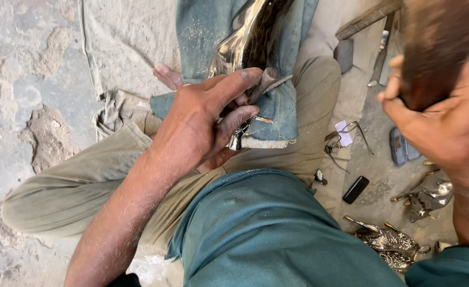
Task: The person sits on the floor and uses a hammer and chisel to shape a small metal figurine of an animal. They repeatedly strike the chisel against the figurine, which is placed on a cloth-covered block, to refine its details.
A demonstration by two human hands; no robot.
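Down at the lap, the left hand (202, 125) is closed around the lower end of a shiny metal piece (240, 45), thumb stretched along its side and fingers curled under it. That piece is long, curved and polished dark, and it lies on a folded blue-green cloth (279, 106) spread over the person's knee, running up and away from the hand toward the top of the view. A short dull rod (266, 79) sits just beside the thumb tip, against the metal.

The right hand (447, 122) is raised at the upper right, well apart from the left, and is clamped on a thick brown wooden handle (436, 42), which is blurred.

Khaki trousers (75, 186) cover the folded legs, and a green shirt (266, 234) fills the bottom of the view. On the dusty ground to the right lie a small black block (355, 190), a flat blue-grey piece (402, 146), some bent wire (346, 141) with a pale tag, and 2 clusters of ornate brass-coloured castings (391, 244). Cracked concrete floor (27, 95) lies to the left.
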